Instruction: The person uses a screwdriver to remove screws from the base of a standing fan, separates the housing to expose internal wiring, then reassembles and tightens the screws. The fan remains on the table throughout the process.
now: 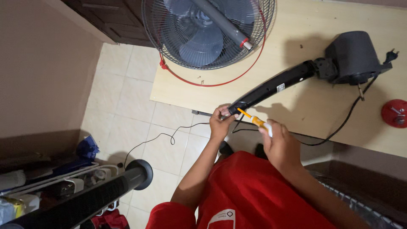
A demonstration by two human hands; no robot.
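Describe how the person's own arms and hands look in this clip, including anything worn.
Both the left hand and the right hand are bare: no gloves, rings, watch or bracelets visible. The forearms are uncovered to the elbow. The person wears a red short-sleeved shirt with a small white printed emblem near its lower edge.

Fan head with grille [207, 32]: one
Black fan neck with motor housing [313, 70]: one
Yellow-handled screwdriver [253, 120]: one
Red cap [394, 113]: one
Hands: two, left hand [220, 123], right hand [282, 146]
Black tubular pole [106, 191]: one

The wooden table [296, 101] bears a fan grille [207, 32]; right of it, a black motor housing [352, 57], a red cap [394, 113]
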